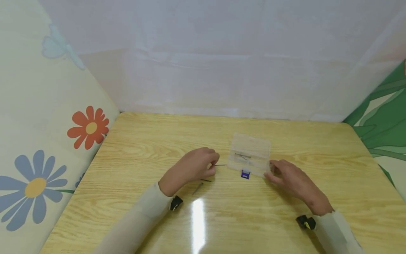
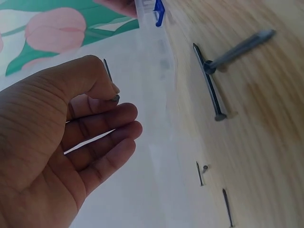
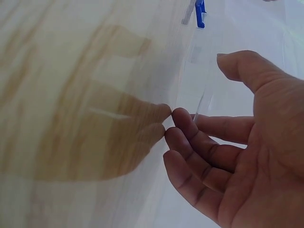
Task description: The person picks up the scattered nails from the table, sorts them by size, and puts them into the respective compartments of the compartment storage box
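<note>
My left hand (image 1: 196,164) pinches a thin metal nail (image 2: 108,71) between thumb and index finger, its other fingers loosely bent. The nail's tip points at the left side of a clear plastic box (image 1: 234,143), which lies with its lid raised on the far side. Inside the box are a few nails (image 1: 243,156). A blue latch (image 1: 245,174) hangs at the front. At the box's right side is my right hand (image 1: 290,178), its fingers (image 3: 183,142) relaxed and lightly bent at the box's edge, the thumb held apart from them.
Several loose nails (image 2: 213,95) lie on the wooden table (image 1: 152,141) beneath and beside my left hand. A white sheet (image 1: 203,84) hangs behind the table. Flower-printed panels (image 1: 35,187) stand at the left and right.
</note>
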`<state>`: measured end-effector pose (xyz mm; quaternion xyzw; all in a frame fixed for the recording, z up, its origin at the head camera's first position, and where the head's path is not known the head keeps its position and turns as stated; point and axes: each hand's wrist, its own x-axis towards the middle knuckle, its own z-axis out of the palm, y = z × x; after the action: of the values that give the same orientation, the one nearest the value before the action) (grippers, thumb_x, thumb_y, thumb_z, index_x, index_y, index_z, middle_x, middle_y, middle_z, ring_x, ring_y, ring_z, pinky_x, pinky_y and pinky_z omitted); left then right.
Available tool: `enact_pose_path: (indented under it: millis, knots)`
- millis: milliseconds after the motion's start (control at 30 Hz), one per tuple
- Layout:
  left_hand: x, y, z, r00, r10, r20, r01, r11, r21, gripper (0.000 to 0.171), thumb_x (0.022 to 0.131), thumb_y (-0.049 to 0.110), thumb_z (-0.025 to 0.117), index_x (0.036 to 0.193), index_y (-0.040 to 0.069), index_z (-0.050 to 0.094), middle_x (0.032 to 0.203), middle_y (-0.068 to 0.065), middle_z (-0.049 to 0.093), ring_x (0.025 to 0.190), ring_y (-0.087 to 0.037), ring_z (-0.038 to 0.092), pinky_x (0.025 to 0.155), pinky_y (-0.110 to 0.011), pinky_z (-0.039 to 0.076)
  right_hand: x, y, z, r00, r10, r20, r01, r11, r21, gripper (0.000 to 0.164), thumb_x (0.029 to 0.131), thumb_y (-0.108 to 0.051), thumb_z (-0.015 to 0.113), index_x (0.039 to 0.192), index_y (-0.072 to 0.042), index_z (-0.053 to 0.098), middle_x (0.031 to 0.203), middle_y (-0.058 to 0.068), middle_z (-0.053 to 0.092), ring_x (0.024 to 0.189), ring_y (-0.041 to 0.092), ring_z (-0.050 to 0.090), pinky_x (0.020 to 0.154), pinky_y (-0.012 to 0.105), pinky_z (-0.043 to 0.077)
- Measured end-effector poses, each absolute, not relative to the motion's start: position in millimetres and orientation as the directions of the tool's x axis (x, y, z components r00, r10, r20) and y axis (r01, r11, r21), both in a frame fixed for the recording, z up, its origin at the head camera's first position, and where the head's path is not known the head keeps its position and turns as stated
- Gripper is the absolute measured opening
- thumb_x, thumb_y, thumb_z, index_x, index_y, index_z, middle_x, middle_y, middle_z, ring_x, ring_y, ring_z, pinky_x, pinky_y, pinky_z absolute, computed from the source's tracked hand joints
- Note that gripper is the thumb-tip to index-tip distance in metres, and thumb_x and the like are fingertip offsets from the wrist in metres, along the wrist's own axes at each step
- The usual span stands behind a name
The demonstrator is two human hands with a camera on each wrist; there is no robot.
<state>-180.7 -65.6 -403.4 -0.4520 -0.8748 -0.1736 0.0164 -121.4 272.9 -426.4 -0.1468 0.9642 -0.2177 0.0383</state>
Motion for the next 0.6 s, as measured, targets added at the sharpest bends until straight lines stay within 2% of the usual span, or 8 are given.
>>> enact_pose_path:
  millis: [300, 600]
  knots:
    - [-191, -48, -403, -0.577, 0.797, 0.180, 0.813, 0.537, 0.226, 0.015, 0.084, 0.004, 0.064, 0.079, 0.015, 0.057, 0.075, 0.005, 0.050, 0.066, -0.012, 0.046, 0.060, -0.028, 0.041, -122, 274, -427, -0.955, -0.298, -0.018, -0.260, 0.861, -0.438, 0.055, 0.099, -0.029, 0.070, 0.134, 0.011, 0.058, 0.113, 0.020, 0.067, 0.107, 0.040, 0.063, 0.092, 0.058, 0.049]
    - [-199, -29, -401, -0.587, 0.797, 0.140, 0.804, 0.554, 0.218, 0.016, 0.087, 0.003, 0.061, 0.079, 0.015, 0.055, 0.072, 0.004, 0.048, 0.063, -0.010, 0.041, 0.056, -0.025, 0.035, -121, 274, -427, -0.956, -0.292, -0.018, -0.253, 0.858, -0.447, 0.053, 0.099, -0.028, 0.071, 0.132, 0.012, 0.060, 0.113, 0.020, 0.067, 0.107, 0.039, 0.064, 0.090, 0.058, 0.050]
